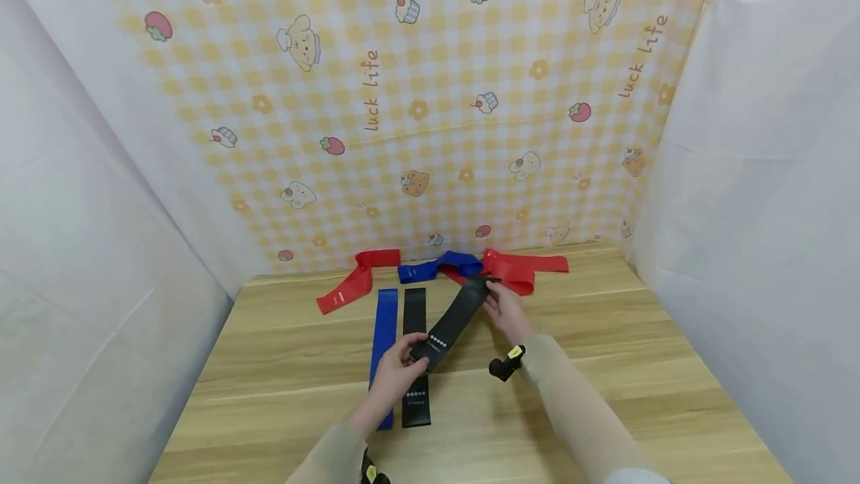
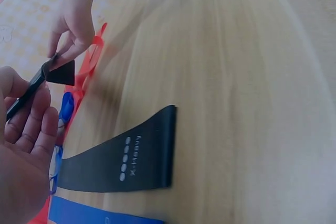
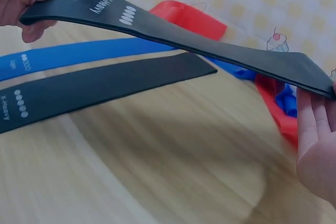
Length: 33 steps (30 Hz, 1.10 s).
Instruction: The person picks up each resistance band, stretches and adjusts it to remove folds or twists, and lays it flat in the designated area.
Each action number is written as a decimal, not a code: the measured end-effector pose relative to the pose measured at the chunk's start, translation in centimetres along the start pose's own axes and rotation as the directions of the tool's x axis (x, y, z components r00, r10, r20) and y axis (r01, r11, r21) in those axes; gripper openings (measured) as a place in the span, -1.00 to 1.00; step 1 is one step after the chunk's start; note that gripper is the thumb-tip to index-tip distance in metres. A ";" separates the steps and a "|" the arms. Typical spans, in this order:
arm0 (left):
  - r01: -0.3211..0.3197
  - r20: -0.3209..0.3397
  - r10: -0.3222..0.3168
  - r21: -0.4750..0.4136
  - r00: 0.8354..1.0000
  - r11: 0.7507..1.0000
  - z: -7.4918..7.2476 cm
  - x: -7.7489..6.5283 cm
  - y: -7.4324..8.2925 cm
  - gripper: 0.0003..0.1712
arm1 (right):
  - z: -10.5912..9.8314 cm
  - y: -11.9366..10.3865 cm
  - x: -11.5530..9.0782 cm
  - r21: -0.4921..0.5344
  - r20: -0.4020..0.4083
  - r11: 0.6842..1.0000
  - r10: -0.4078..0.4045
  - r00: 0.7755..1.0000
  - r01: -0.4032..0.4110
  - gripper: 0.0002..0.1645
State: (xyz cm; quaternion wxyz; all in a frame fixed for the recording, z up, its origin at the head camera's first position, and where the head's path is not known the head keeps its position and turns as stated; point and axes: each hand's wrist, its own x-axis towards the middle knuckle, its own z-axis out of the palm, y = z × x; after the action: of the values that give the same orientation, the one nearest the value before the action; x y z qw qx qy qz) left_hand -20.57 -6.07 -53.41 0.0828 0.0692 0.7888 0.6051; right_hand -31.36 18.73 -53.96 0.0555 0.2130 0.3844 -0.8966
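Note:
A black resistance band (image 1: 457,320), printed with white dots and "X-Heavy", is stretched slantwise above the table between both hands. My left hand (image 1: 393,372) pinches its near end between thumb and fingers. At the far end, my right hand (image 1: 507,312) grips the band with thumb and fingertips. In the right wrist view the held band (image 3: 173,36) looks slightly twisted. Beneath it lies a second black band (image 1: 416,411), flat and partly covered by the left hand and the held band. Left of that, a flat blue band (image 1: 386,320) runs alongside, partly hidden by the left hand.
Along the back of the wooden table (image 1: 269,364) lie a folded red band (image 1: 356,282), a twisted blue band (image 1: 419,272) and red banding (image 1: 517,272) in loose folds. Behind them hangs a yellow checked cloth (image 1: 416,148). White sheets (image 1: 87,245) enclose both sides.

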 end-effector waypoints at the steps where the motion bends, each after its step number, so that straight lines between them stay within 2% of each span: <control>1: -0.002 0.008 0.002 -0.004 1.000 1.000 0.0 -0.2 -0.1 -0.55 | -0.2 0.2 0.0 0.002 0.008 1.000 0.000 1.000 0.000 -0.25; 8: 0.000 0.061 -0.001 0.018 0.998 1.000 -0.3 -1.5 -1.0 -0.63 | -1.5 0.7 -0.5 -0.026 0.067 1.000 0.000 0.998 0.002 -0.29; 15: 0.004 0.104 -0.006 0.018 0.995 1.000 -0.9 -2.7 -1.9 -0.64 | -2.2 0.8 -1.5 -0.073 0.041 0.997 0.001 0.999 0.002 -0.28; 21: 0.013 0.135 -0.018 0.042 0.991 0.999 -1.0 -3.7 -2.5 -0.66 | -2.8 1.7 -1.5 -0.137 0.030 0.991 0.008 1.000 -0.004 -0.32; 28: 0.029 0.164 -0.032 0.016 0.986 0.999 -0.6 -5.0 -2.7 -0.70 | -3.6 2.3 -1.2 -0.274 -0.016 0.961 0.020 1.000 -0.023 -0.48; 33: 0.048 0.167 -0.050 0.015 0.985 0.999 -0.3 -5.5 -2.8 -0.69 | -4.1 2.4 -1.1 -0.307 -0.021 0.951 0.035 0.999 -0.039 -0.67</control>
State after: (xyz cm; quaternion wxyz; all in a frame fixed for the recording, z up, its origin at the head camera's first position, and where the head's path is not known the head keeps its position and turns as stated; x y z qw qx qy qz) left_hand -15.27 -8.24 -55.76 0.1633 0.1006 0.7838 0.5906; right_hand -28.31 19.93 -57.59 0.1018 0.2156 0.5154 -0.8231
